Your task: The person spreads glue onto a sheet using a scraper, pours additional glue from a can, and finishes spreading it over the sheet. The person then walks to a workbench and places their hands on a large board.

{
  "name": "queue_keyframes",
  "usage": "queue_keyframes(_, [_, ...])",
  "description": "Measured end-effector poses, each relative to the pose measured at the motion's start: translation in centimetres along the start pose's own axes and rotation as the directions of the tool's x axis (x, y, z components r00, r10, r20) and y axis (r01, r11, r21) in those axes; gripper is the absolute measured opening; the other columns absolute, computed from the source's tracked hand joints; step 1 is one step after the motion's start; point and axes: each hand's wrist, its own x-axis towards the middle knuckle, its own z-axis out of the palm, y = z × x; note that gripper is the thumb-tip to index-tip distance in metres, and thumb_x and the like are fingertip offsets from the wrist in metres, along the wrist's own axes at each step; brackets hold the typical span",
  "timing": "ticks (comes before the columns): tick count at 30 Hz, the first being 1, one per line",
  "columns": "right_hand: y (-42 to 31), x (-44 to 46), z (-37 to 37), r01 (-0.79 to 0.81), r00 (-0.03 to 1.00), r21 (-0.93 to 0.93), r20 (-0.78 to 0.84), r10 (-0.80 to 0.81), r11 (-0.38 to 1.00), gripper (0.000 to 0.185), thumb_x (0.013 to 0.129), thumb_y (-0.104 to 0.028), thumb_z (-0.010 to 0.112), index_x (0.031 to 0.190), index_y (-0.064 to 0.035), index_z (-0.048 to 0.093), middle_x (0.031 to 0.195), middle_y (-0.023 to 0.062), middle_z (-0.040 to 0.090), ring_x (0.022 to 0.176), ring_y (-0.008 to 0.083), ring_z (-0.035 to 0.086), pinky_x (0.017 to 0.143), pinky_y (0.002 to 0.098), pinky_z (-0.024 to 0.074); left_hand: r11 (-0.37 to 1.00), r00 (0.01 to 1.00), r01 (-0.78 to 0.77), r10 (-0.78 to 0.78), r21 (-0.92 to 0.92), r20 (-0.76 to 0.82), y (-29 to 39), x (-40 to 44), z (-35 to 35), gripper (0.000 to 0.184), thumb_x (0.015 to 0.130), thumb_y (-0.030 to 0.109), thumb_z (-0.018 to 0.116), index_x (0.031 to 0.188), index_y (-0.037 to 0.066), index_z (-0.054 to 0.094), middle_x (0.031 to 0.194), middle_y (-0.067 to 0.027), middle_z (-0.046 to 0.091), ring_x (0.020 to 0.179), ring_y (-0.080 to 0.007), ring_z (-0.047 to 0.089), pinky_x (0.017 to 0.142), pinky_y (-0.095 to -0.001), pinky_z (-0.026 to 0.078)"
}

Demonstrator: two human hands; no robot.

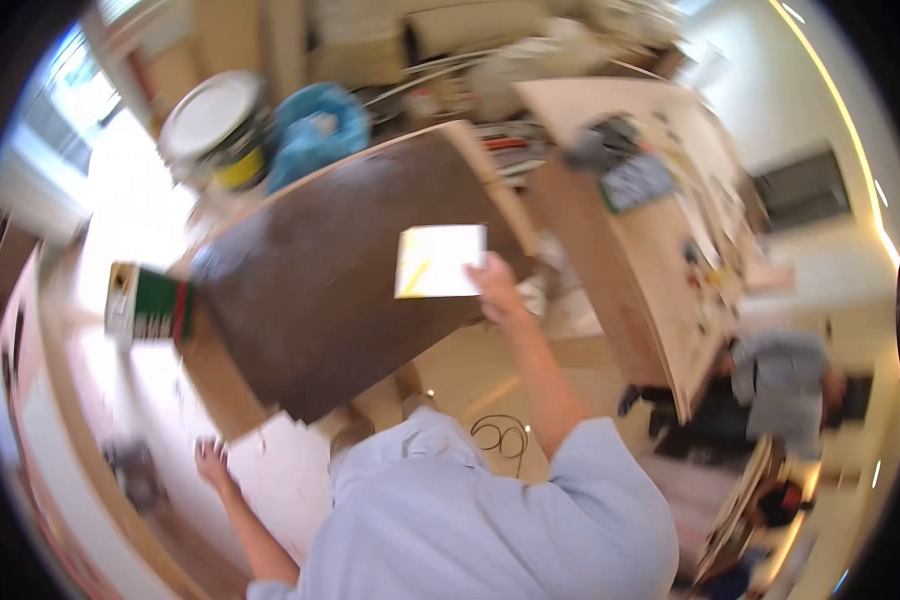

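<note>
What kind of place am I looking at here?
Probably a room being renovated, or a makeshift woodworking area: a dark sheet lies across the workbench, a large lidded bucket stands behind it, and wood strips litter a second wooden surface.

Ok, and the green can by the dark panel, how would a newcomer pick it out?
Find the dark brown panel in the middle of the view. At its left end sits a boxy green can with a red band and pale top. Its squared shape sets it apart from the round white-lidded bucket and blue bag beyond the panel.
</note>
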Motion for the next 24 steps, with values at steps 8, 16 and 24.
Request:
queue_keyframes(8, [-9.3, -4.0, -11.0, 0.346, 0.871, 0.397, -0.474, -0.133, 0.85, 0.025, 0.089, -0.015, 0.057, 0.111, -0.0067, 0.048, 0.104, 0.0079, 0.059, 0.093, 0.0201, 0.059, 0.079, 0.0368, 0.0495, 0.998, 0.997, -0.056, 0.056, -0.001, 0.055, 4.7, 4.7, 0.3, 0.051, 0.093, 0.029, 0.048, 0.136, 0.005, 0.035, 0.12, -0.0164, 0.055, 0.102, -0.0286, 0.059, 0.086, -0.0405, 0.046])
queue_keyframes(16, [-13.6, -2.3, -25.4, 0.527, 0.739, 0.395, -0.651, -0.175, 0.752, 0.032, 0.088, -0.014, 0.058, 0.118, -0.0115, 0.047, 0.113, 0.004, 0.056, 0.1, 0.02, 0.054, 0.077, 0.0388, 0.0441, 0.997, 0.997, -0.08, 0.081, 0.008, -0.021, 3.3, -0.3, 3.0, 0.052, 0.093, 0.029, 0.048, 0.136, 0.003, 0.033, 0.117, -0.0164, 0.055, 0.096, -0.0258, 0.06, 0.078, -0.0381, 0.047])
queue_keyframes(24, [-18.5, 4.8, -40.5, 0.632, 0.613, 0.308, -0.76, -0.216, 0.711, 0.024, 0.089, -0.012, 0.056, 0.111, -0.0049, 0.049, 0.109, 0.008, 0.056, 0.098, 0.0222, 0.055, 0.075, 0.039, 0.0466, 0.997, 0.996, 0.032, -0.026, 0.066, -0.091, 0.1, -9.1, 8.7, 0.045, 0.091, 0.029, 0.051, 0.13, 0.007, 0.043, 0.09, -0.0038, 0.059, 0.075, -0.0159, 0.06, 0.067, -0.0335, 0.044])
